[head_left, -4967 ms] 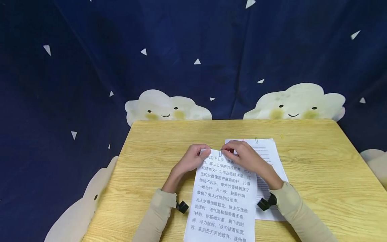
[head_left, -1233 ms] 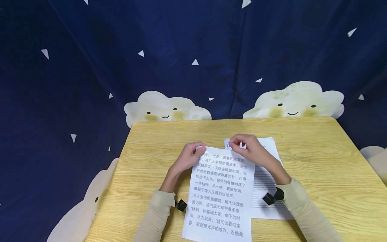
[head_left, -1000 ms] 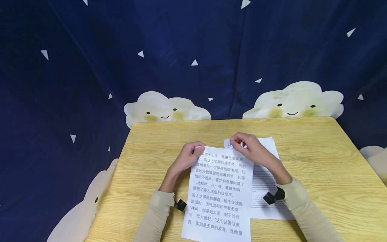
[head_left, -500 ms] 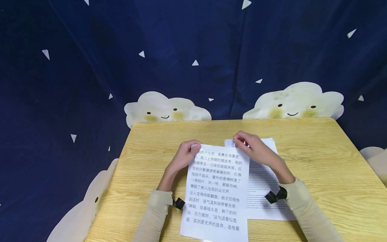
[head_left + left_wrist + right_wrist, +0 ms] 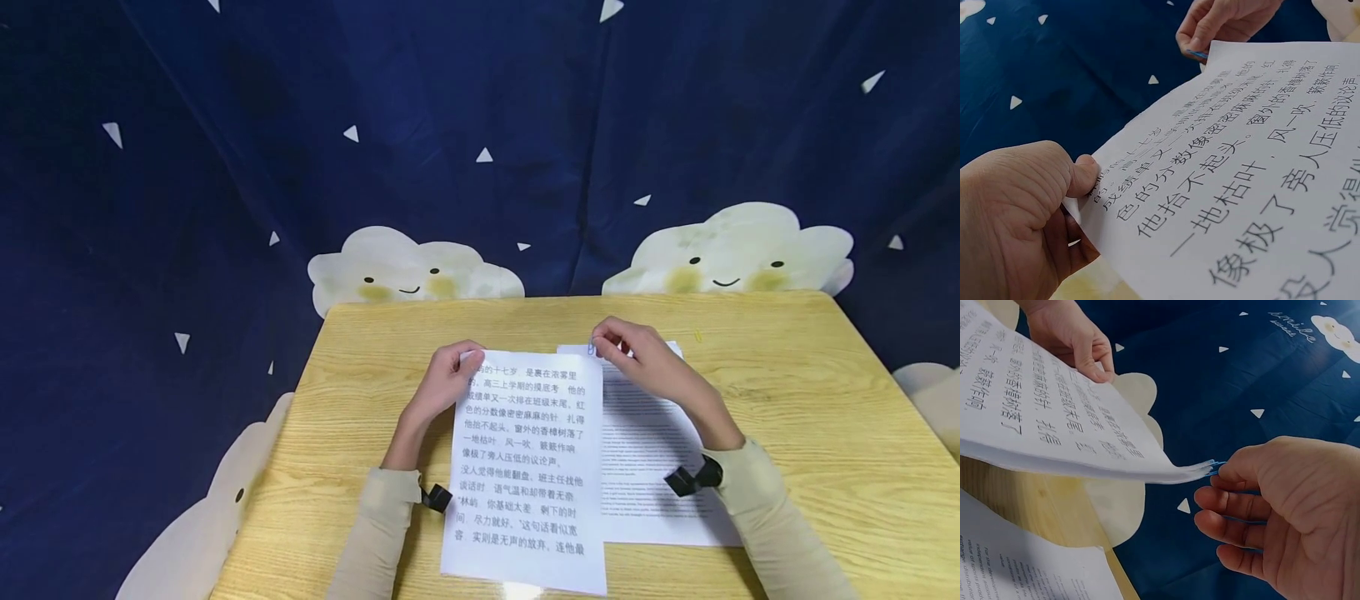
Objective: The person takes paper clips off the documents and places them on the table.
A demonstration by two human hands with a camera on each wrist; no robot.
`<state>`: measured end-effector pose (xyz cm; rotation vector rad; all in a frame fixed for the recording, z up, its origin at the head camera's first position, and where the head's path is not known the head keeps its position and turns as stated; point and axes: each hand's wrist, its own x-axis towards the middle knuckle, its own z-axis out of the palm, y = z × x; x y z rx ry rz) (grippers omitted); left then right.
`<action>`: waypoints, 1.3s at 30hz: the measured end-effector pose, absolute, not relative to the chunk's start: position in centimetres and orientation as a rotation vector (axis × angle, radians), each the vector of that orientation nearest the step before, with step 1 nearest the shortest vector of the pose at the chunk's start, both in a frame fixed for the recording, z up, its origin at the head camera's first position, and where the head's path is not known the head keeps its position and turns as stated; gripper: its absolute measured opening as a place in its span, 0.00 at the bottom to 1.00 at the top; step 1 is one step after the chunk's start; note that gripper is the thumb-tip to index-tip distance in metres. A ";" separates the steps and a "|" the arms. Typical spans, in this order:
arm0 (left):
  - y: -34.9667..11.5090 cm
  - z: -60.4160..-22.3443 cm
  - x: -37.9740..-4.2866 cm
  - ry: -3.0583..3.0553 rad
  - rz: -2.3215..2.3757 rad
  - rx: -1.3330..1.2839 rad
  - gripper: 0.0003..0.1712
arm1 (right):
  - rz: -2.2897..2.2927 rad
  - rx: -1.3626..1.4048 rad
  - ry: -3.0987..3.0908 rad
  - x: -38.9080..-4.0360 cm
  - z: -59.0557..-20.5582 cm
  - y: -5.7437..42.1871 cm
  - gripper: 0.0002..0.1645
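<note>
My left hand (image 5: pixel 442 379) pinches the top left corner of a stack of white sheets (image 5: pixel 521 467) with large Chinese print, held tilted over the table. At the stack's top right corner, my right hand (image 5: pixel 637 354) pinches a blue paper clip (image 5: pixel 1215 467) between thumb and index finger. In the right wrist view the clip meets the slightly splayed sheet corners; how far it reaches over them cannot be told. The other fingers of that hand curl loosely below. The left wrist view also shows the blue clip beside the paper's edge.
A second stack of pages (image 5: pixel 660 467) with small print lies flat on the wooden table (image 5: pixel 810 417), partly under the held stack and right arm. Farther back lies a small yellow paper clip (image 5: pixel 698 337). A dark blue curtain (image 5: pixel 450 100) hangs behind the table.
The blue clip has gone from the held stack's top middle to its top right corner with my right hand. My left hand has drawn the stack left and slightly up.
</note>
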<state>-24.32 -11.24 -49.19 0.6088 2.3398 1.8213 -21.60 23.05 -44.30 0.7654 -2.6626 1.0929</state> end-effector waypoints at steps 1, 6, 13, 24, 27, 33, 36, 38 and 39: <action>-11.3 -49.3 -24.4 2.342 1.825 0.611 0.13 | 1.090 0.765 -2.661 -21.6 -44.3 23.2 0.06; -11.7 -49.4 -24.7 2.346 1.842 0.618 0.14 | 1.083 0.750 -2.656 -21.8 -44.2 23.9 0.06; -12.1 -49.5 -24.9 2.355 1.864 0.572 0.14 | 1.064 0.725 -2.620 -21.9 -43.8 25.3 0.07; -12.6 -50.0 -25.4 2.392 1.881 0.573 0.12 | 1.096 0.599 -2.661 -22.3 -43.6 27.5 0.10; -12.8 -50.1 -25.5 2.406 1.883 0.571 0.12 | 1.102 0.571 -2.686 -22.4 -43.6 27.9 0.10; -13.2 -50.4 -25.6 2.413 1.913 0.571 0.11 | 1.101 0.546 -2.680 -22.5 -43.9 28.9 0.09; -13.4 -50.6 -25.7 2.410 1.924 0.574 0.12 | 1.096 0.531 -2.674 -22.7 -44.0 29.4 0.08; -13.4 -50.7 -25.8 2.405 1.926 0.576 0.12 | 1.100 0.501 -2.685 -22.8 -44.1 29.8 0.08; -13.5 -50.7 -25.8 2.401 1.928 0.575 0.12 | 1.090 0.496 -2.690 -22.8 -44.2 30.1 0.09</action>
